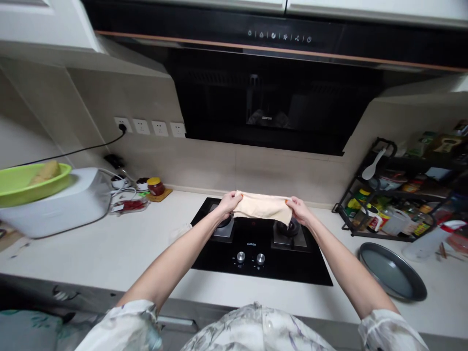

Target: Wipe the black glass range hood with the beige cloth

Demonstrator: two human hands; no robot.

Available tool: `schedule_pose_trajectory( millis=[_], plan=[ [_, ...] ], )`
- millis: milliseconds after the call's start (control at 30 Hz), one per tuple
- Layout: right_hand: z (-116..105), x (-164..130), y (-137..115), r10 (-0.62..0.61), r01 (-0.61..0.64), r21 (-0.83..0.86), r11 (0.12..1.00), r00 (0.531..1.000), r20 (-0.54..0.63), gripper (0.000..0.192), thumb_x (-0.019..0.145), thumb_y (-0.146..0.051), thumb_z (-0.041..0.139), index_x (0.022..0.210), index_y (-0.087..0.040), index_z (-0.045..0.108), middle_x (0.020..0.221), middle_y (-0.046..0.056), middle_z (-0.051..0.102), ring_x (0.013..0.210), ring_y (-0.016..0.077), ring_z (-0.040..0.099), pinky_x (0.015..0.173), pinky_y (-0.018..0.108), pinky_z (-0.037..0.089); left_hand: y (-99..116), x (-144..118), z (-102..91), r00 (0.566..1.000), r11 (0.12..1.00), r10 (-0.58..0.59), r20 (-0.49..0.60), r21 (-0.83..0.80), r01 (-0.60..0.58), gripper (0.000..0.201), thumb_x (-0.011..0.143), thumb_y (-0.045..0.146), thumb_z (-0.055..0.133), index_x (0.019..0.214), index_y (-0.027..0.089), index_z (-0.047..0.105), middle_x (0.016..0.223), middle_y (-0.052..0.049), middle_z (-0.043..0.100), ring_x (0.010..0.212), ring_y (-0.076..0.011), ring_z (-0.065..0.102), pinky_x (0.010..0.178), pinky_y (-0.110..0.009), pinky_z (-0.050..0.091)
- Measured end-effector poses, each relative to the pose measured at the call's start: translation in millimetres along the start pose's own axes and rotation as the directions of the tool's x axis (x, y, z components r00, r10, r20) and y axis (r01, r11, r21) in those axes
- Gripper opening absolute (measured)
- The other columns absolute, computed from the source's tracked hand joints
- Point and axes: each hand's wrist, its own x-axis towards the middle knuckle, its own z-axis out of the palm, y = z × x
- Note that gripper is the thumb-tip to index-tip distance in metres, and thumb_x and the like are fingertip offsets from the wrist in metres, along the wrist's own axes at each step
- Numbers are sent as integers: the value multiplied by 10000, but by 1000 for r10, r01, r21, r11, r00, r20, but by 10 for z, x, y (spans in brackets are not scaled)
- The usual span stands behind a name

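Beige tiled wall (256,165), white cabinets (36,24), pale countertop (120,243), dim light.

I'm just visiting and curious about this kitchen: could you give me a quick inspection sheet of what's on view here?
Surface: pale countertop with a black two-burner hob set in.
Job's things: peach cloth stretched above the burners.
Clutter: grey round tray, spice rack, red-lidded jar, green bowl on a white appliance.
Grips: left hand and right hand each pinch one end of the cloth.
Cables: black cord runs to a wall socket.
Surroundings: black range hood overhead, white cabinets.
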Motion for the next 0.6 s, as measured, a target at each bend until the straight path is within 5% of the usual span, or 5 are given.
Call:
schedule_pose_trajectory(
  millis=[100,167,333,467,600],
  plan=[
    [395,-68,-30,51,-37,141,989,994,-97,281,828,-258,707,925,-150,467,741,-11,588,640,80,549,606,161,440,118,51,202,990,996,57,-131,82,-47,255,905,86,684,726,190,536,689,13,557,687,-152,530,661,-214,379],
    [706,-153,-63,66,-45,234,971,994,-85,178,926,-253,623,1022,-148,516,832,19,650,687,91,606,624,165,480,205,-13,393,988,987,122,-96,117,-111,257,922,85,691,739,192,547,717,6,574,730,-159,541,676,-216,375],
    [1212,-382,-52,142,-150,436,887,989,49,271,1042,-396,611,1080,-131,570,879,59,681,725,104,658,651,168,540,285,-380,688,926,967,155,344,138,-214,171,800,8,773,718,136,694,675,-19,634,682,-165,583,704,-235,438],
    [1142,-447,83,239,-243,490,837,968,73,193,924,-184,685,1060,-90,587,845,72,673,656,121,647,631,211,569,137,-494,504,800,998,68,596,-40,-55,146,826,13,779,951,87,792,881,-97,754,751,-179,688,741,-243,527],
    [786,-280,33,263,-202,493,846,963,-56,283,793,3,595,1061,-80,558,846,74,668,644,133,656,622,231,581,-161,-477,98,880,947,-84,467,-238,217,303,873,31,829,1159,120,782,1215,-161,766,930,-183,752,811,-247,610]
  ],
)
